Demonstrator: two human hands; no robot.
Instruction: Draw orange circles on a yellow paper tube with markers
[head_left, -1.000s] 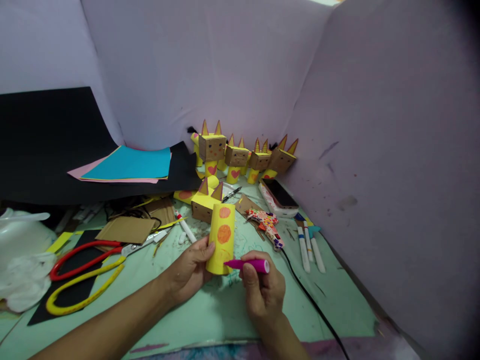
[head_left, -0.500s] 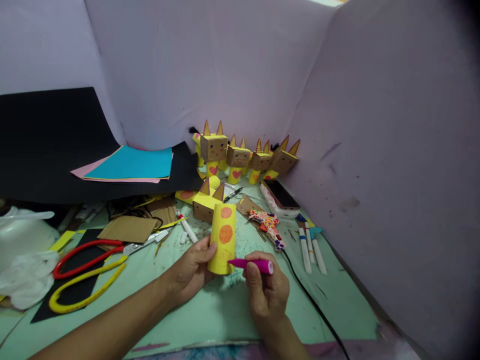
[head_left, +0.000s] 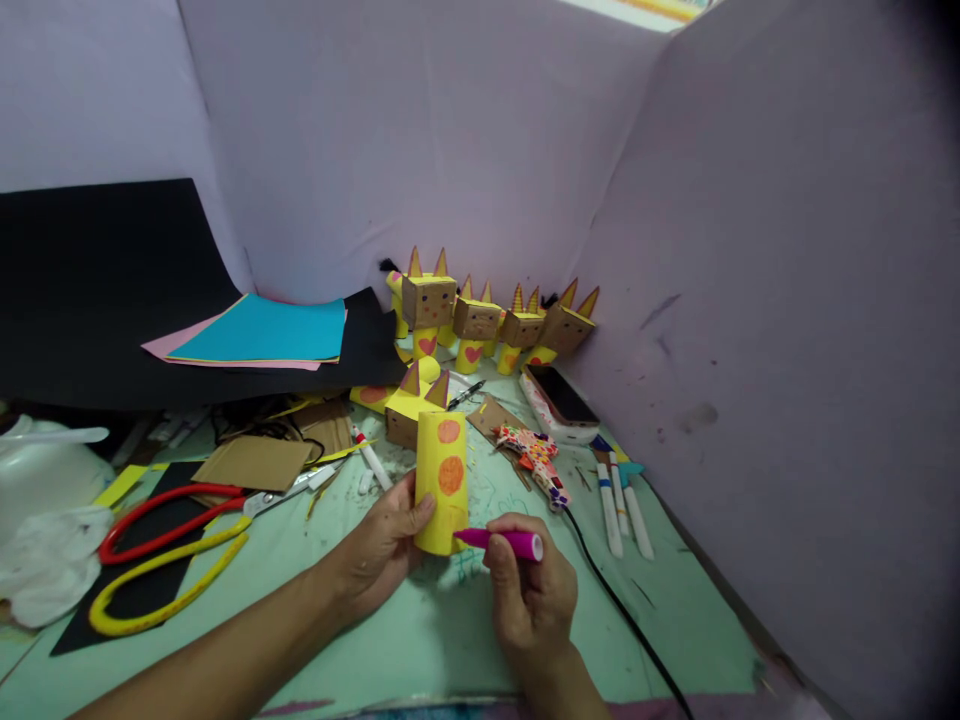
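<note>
Upright in my left hand (head_left: 390, 535) is a yellow paper tube (head_left: 441, 480) with two orange spots, one above the other. My thumb lies on its left side; the other fingers are partly hidden behind it. My right hand (head_left: 534, 590) grips a magenta marker (head_left: 506, 543), its tip at the lower right part of the tube. Just behind the tube sits a cardboard box head (head_left: 403, 425) with a yellow top and two pointed ears. A red-capped white marker (head_left: 373, 458) lies left of the tube.
Large scissors (head_left: 176, 550) with red and yellow handles lie at left, near cardboard pieces (head_left: 251, 462). Several box-headed yellow figures (head_left: 429, 300) stand at the back. On the right are a patterned glue gun (head_left: 534, 452) with a black cord, a phone (head_left: 564, 395) and white markers (head_left: 610, 510).
The tube and both hands sit slightly lower and further left in view, as the camera has tilted a little. Both grips are the same, with the marker tip still at the tube's lower part.
</note>
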